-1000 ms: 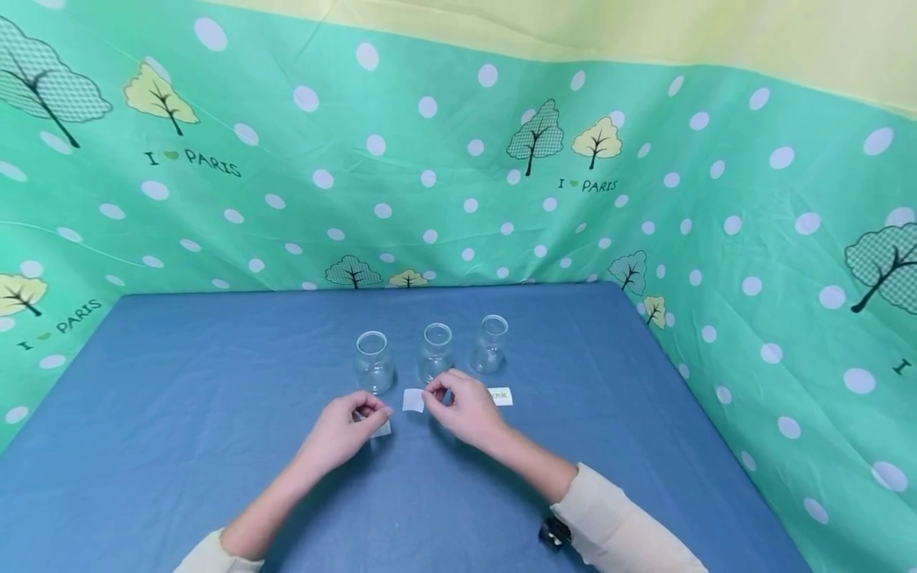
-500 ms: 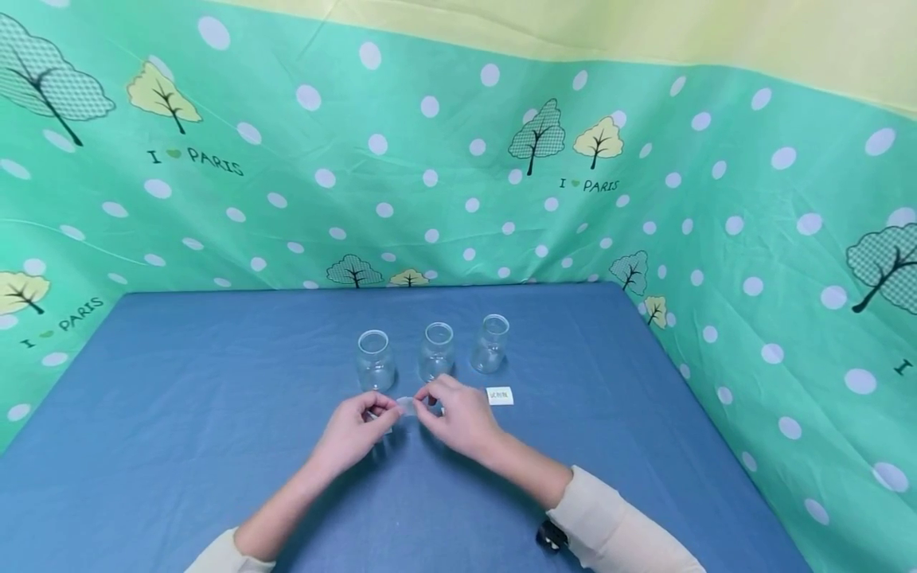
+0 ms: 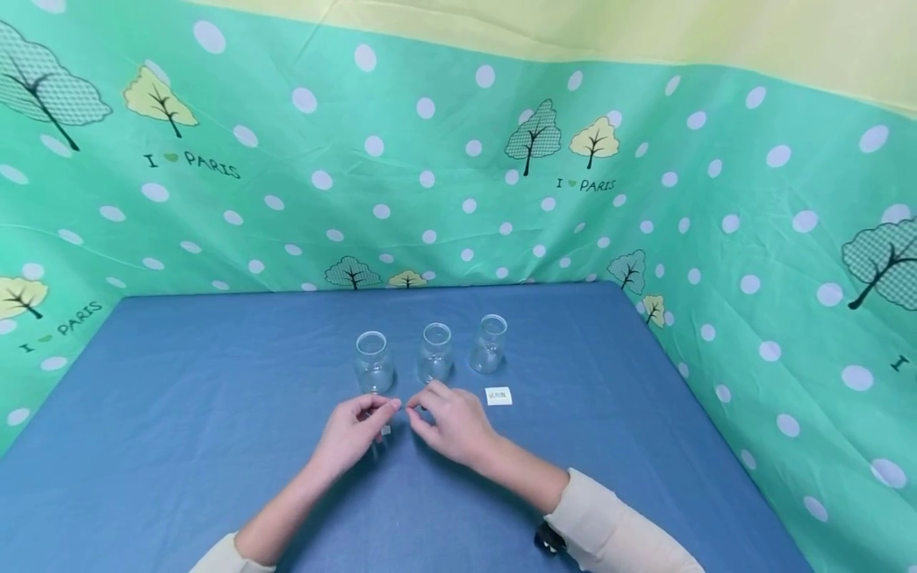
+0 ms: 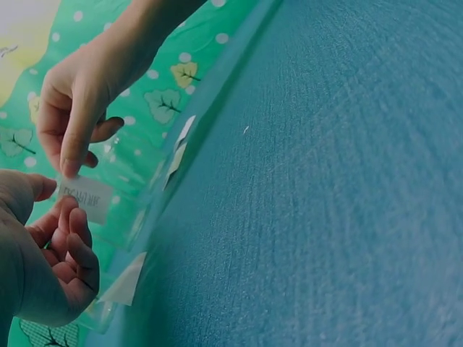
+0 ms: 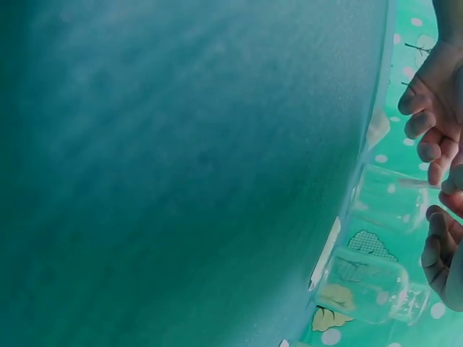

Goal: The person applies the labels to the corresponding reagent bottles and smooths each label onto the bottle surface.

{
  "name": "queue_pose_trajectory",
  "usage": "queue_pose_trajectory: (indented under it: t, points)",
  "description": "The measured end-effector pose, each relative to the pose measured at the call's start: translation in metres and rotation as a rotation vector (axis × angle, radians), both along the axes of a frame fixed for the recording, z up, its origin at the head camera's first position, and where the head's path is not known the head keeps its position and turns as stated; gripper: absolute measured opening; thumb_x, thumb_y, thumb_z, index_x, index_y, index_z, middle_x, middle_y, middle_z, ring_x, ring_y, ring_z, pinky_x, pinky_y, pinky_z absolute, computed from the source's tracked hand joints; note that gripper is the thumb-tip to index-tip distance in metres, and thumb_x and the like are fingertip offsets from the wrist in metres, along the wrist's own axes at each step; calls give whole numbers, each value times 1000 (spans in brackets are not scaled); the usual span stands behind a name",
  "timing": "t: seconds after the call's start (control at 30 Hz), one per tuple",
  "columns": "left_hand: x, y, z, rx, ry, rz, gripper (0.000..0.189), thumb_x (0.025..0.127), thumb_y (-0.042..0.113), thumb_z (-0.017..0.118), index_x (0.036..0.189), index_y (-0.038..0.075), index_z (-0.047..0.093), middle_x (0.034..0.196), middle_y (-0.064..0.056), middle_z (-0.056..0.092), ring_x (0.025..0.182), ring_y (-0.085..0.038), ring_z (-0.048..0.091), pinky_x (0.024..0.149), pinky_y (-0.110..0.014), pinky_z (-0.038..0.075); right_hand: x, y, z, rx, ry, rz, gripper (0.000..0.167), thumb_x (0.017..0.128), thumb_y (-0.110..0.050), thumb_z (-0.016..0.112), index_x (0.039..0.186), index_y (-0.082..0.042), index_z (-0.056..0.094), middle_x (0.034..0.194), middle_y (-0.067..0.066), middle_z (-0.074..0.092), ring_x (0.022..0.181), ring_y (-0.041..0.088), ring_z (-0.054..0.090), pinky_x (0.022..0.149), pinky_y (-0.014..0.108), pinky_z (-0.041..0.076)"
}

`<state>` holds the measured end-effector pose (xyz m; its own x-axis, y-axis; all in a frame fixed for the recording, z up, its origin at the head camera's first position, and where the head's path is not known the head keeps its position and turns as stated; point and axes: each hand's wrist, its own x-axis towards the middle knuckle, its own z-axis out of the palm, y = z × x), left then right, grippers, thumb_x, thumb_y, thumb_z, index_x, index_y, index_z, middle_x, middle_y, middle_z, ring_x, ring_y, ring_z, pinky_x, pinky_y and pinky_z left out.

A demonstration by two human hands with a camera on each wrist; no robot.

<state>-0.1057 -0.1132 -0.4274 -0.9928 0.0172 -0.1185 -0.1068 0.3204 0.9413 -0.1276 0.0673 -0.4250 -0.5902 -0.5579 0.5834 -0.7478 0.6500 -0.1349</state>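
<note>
A small white paper label (image 4: 90,201) with dark print is between the two hands in the left wrist view. My left hand (image 3: 351,430) pinches one side of it with thumb and finger. At its upper edge, my right hand (image 3: 454,422) pinches it between thumb and forefinger. The right wrist view shows only the thin edge of the label (image 5: 418,183); in the head view it can hardly be made out. Just behind the hands stand three upright clear glass jars: a left jar (image 3: 375,370), a middle jar (image 3: 435,362) and a right jar (image 3: 489,350).
A printed white label (image 3: 499,395) lies in front of the right jar. Part of another white paper piece (image 3: 386,430) shows under my left hand. Blue cloth (image 3: 179,398) covers the table, and a green dotted curtain (image 3: 430,207) hangs behind and at the sides.
The paper label has turned nearly edge-on to the head view between the hands. My left hand has come right and slightly up toward it; my right hand has moved left and down.
</note>
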Motion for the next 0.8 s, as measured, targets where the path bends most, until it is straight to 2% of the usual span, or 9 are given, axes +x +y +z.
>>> queue_pose_trajectory:
  t: [0.17, 0.2, 0.5, 0.67, 0.8]
  points:
    - [1, 1, 1, 12, -18, 12, 23, 89, 26, 64, 95, 4, 70, 70, -8, 61, 54, -12, 53, 49, -23, 41, 2, -1, 1, 46, 13, 7, 5, 81, -23, 68, 86, -20, 69, 77, -8, 59, 56, 2, 50, 53, 17, 42]
    - [0, 1, -2, 16, -15, 9, 24, 89, 26, 64, 95, 4, 70, 71, -8, 61, 54, -12, 54, 49, -23, 41, 2, -1, 2, 52, 15, 8, 6, 82, -23, 68, 87, -20, 69, 78, -8, 59, 56, 2, 50, 53, 17, 42]
    - [-1, 0, 1, 3, 4, 1, 20, 89, 20, 62, 95, 1, 68, 71, -7, 62, 53, -10, 52, 51, -22, 41, 3, -2, 0, 75, 14, 13, 7, 81, -24, 69, 88, -22, 68, 78, -9, 56, 55, 4, 48, 52, 18, 41]
    - [-2, -1, -2, -4, -6, 3, 19, 89, 19, 62, 94, 2, 68, 72, -8, 62, 53, -10, 52, 51, -22, 41, 3, 0, 2, 80, -60, -3, 8, 83, -26, 67, 90, -22, 68, 81, -8, 57, 56, 2, 50, 52, 16, 41]
    - [-4, -3, -4, -12, -21, 12, 16, 89, 16, 62, 93, 2, 68, 77, -13, 64, 54, -12, 53, 51, -22, 42, 0, 3, 6, 16, -173, -72, 8, 84, -24, 66, 90, -20, 69, 83, -7, 61, 65, 5, 58, 55, 18, 45]
